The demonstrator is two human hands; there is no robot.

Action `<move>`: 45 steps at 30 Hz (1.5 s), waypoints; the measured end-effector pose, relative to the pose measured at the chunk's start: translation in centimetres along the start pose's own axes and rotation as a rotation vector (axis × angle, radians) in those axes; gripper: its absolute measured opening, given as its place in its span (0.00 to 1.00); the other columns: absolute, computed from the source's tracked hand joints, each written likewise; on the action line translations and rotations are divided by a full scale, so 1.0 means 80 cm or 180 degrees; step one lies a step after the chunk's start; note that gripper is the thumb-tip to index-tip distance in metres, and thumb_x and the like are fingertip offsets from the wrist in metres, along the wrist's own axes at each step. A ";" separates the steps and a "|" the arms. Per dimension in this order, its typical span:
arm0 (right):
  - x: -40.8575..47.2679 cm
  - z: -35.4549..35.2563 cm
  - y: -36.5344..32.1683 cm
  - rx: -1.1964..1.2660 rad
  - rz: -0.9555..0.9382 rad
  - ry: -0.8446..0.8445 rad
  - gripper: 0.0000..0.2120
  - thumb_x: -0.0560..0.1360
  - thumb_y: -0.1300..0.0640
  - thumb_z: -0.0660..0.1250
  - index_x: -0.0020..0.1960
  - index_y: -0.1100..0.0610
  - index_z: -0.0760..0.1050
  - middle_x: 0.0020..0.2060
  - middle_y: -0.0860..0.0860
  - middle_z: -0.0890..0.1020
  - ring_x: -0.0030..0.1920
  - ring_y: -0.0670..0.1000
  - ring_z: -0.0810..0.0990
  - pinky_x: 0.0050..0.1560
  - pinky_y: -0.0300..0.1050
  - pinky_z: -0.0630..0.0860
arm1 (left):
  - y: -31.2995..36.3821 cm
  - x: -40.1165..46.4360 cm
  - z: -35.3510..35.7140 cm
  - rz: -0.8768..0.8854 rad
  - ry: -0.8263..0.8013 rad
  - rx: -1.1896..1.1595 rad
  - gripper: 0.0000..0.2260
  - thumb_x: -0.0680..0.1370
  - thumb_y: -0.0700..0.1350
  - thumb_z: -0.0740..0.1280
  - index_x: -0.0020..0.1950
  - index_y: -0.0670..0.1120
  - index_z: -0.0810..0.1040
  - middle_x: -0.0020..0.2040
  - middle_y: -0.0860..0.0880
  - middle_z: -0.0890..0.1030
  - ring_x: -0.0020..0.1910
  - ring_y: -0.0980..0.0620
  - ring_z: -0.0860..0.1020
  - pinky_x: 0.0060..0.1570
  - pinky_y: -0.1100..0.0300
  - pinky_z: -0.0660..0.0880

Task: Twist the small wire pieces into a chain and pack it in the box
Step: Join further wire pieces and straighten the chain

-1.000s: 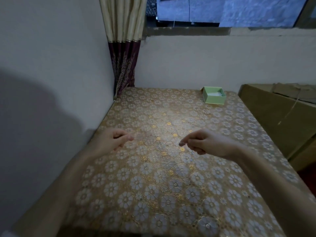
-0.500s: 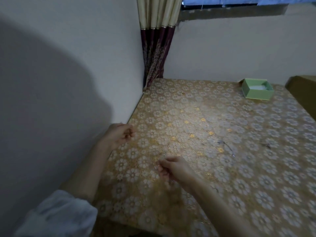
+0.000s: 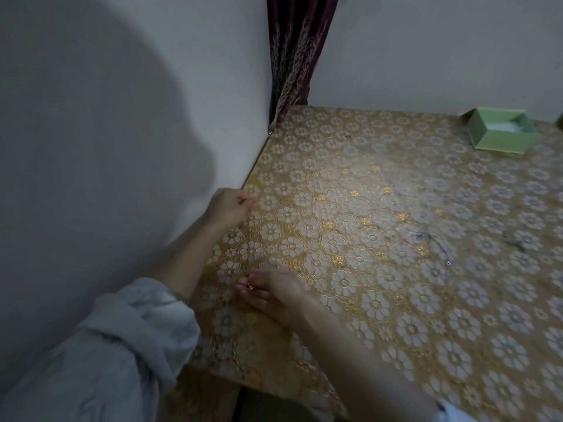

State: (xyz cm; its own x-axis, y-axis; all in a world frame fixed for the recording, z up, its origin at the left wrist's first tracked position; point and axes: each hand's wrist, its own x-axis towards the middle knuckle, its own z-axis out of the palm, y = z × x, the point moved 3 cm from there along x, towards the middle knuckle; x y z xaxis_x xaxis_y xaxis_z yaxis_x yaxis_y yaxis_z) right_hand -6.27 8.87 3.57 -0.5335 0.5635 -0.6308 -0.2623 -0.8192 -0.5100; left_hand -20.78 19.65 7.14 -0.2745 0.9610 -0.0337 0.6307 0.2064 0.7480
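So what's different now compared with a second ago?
The view has swung left. The right hand has dropped from mid-table to the near left edge, now beside the left forearm; the left hand sits at the wall. The green box and the wire bits stay on the table.

Counter (image 3: 396, 300) sits in the room corner, wall along its left edge and behind it; curtain (image 3: 297, 53) hangs at the far-left corner. Box (image 3: 502, 134) on the counter, far right, near the back wall. Wire pieces (image 3: 432, 242) lie right of centre, well in front of the box. Left hand (image 3: 231, 205) at the left edge by the wall; right hand (image 3: 271, 295) nearer the front edge, apart from it.
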 end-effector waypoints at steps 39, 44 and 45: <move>-0.151 -0.279 -0.186 -0.3614 -0.2150 0.3060 0.09 0.76 0.60 0.64 0.53 0.58 0.81 0.49 0.53 0.84 0.49 0.50 0.80 0.46 0.40 0.72 | 0.117 -0.120 0.240 0.1791 -0.0711 0.1630 0.25 0.79 0.55 0.45 0.72 0.51 0.66 0.75 0.49 0.61 0.75 0.48 0.55 0.72 0.42 0.44; -0.137 -0.304 -0.208 -0.4128 -0.2122 0.3242 0.14 0.76 0.51 0.66 0.57 0.58 0.79 0.51 0.54 0.82 0.51 0.52 0.79 0.48 0.42 0.71 | 0.116 -0.120 0.249 0.1789 -0.0491 0.1877 0.29 0.76 0.56 0.40 0.71 0.52 0.67 0.74 0.50 0.64 0.75 0.48 0.58 0.71 0.42 0.47; -0.131 -0.305 -0.211 -0.4256 -0.2122 0.3199 0.15 0.76 0.49 0.66 0.58 0.57 0.79 0.52 0.54 0.82 0.51 0.52 0.78 0.49 0.43 0.72 | 0.116 -0.120 0.249 0.1776 -0.0490 0.1881 0.28 0.76 0.56 0.40 0.71 0.52 0.67 0.74 0.50 0.65 0.75 0.48 0.59 0.71 0.43 0.47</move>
State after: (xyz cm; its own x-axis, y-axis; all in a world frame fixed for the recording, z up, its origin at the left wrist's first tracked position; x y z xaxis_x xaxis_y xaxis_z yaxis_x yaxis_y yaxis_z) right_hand 23.39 19.36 4.53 0.1539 0.9873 0.0396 0.8240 -0.1061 -0.5566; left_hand 2.19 15.99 1.20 0.2674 0.9564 0.1171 0.9343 -0.2871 0.2113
